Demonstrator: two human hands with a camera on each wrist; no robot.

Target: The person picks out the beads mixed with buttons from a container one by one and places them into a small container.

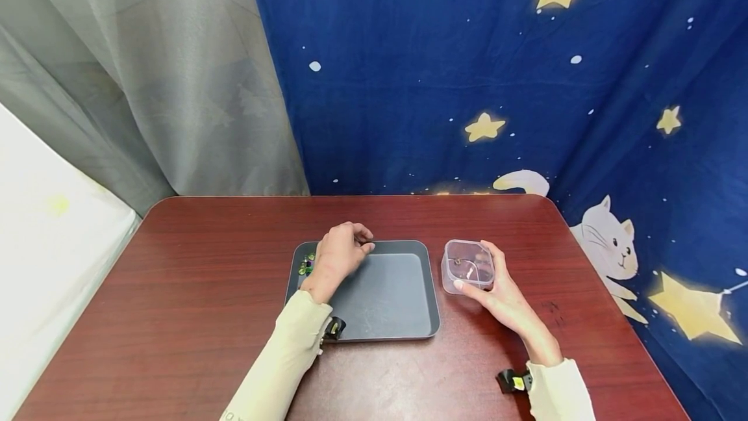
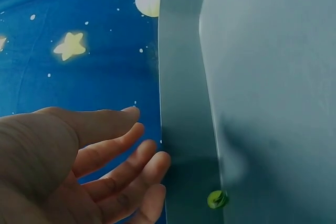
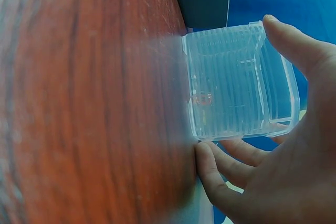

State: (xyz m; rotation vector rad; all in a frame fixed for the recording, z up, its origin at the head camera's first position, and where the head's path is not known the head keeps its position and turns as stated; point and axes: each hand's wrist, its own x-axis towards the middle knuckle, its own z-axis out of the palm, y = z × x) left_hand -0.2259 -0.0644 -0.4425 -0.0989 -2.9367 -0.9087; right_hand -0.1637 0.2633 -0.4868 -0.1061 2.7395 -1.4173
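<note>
My left hand (image 1: 339, 253) is over the far left part of a grey rectangular tray (image 1: 387, 301). Its fingers are loosely bent, and nothing shows between thumb and fingers in the left wrist view. Small shiny green and dark pieces (image 1: 304, 269) lie at the tray's left end, partly behind that hand; one green piece (image 2: 216, 199) appears by the tray wall. Right of the tray, my right hand (image 1: 507, 297) grips a clear, square plastic box (image 1: 467, 273) standing on the table, thumb on one side and fingers on the other. A tiny brownish-red piece (image 3: 202, 99) is inside the box.
Everything stands on a reddish-brown wooden table (image 1: 193, 317) with rounded far corners. Behind its far edge hang a blue curtain (image 1: 397, 83) with stars and a grey curtain (image 1: 158, 70). A white surface (image 1: 47, 239) is at the left.
</note>
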